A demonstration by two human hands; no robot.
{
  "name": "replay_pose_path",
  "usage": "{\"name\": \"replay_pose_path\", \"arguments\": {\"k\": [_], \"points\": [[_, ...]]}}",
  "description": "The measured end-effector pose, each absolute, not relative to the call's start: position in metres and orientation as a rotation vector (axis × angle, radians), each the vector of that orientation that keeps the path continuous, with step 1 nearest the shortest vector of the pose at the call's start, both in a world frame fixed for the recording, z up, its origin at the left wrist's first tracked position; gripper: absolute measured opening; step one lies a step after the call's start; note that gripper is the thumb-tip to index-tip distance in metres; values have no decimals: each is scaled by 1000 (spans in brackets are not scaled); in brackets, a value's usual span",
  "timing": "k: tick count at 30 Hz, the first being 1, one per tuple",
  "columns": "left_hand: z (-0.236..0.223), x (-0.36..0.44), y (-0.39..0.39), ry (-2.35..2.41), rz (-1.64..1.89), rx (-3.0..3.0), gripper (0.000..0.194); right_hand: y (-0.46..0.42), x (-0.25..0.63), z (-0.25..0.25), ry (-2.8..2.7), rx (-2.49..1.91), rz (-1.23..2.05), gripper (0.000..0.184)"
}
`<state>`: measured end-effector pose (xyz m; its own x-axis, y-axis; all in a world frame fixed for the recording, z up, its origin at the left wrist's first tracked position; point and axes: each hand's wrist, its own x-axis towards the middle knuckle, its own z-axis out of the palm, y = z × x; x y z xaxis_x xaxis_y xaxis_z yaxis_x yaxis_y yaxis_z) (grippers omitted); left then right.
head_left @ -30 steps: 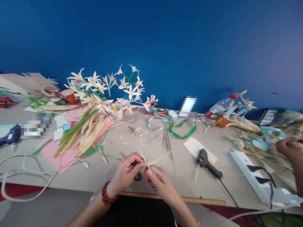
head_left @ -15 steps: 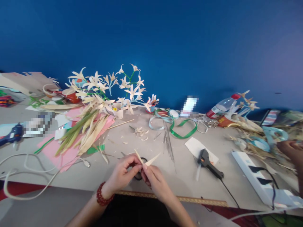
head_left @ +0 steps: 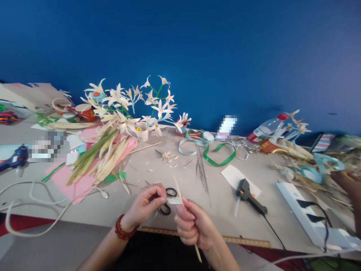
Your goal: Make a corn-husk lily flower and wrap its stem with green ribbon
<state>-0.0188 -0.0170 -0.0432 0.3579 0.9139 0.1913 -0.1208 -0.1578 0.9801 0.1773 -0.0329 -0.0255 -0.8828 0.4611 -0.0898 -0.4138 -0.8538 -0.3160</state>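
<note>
My left hand (head_left: 146,205), a red beaded bracelet (head_left: 123,227) at its wrist, is closed in a pinch on one end of a short whitish piece (head_left: 175,201). This piece spans the gap to my right hand (head_left: 196,224). My right fingers are wrapped round a long, thin, pale strip (head_left: 177,185), which sticks out above the thumb and below the fist. On the table behind the hands lie scissors (head_left: 170,192) with black handle loops, partly covered by the whitish piece and my left hand.
Corn husks (head_left: 108,160) lie on pink paper at left, with pale husk flowers (head_left: 160,108) behind. A black glue gun (head_left: 248,195), a white power strip (head_left: 299,210) and another person's hand (head_left: 346,182) are at right. A patterned ruler-like strip (head_left: 245,241) runs along the front edge.
My hands have moved apart, the right one rightward and down. The pale pointed pieces between them have turned; one long strip now stands steeply in my right fist.
</note>
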Motion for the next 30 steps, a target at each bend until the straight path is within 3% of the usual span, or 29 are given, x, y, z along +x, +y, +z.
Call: {"name": "replay_pose_path", "arguments": {"k": [6, 13, 18, 26, 30], "points": [[-44, -15, -18, 743, 1088, 1266, 17, -35, 188, -22, -501, -357, 2524, 54], [-42, -8, -21, 928, 1092, 1351, 16, -42, 168, -28, -1436, -1095, 1663, 50], [-37, -8, -24, 1001, 1074, 1551, 17, -40, 157, -31, -1620, -1199, 1411, 52], [-38, -9, -23, 893, 1104, 1571, 16, -41, 163, -26, -941, -935, 2190, 53], [-41, -14, -22, 816, 1122, 1562, 15, -40, 175, -21, -695, -711, 2421, 52]]}}
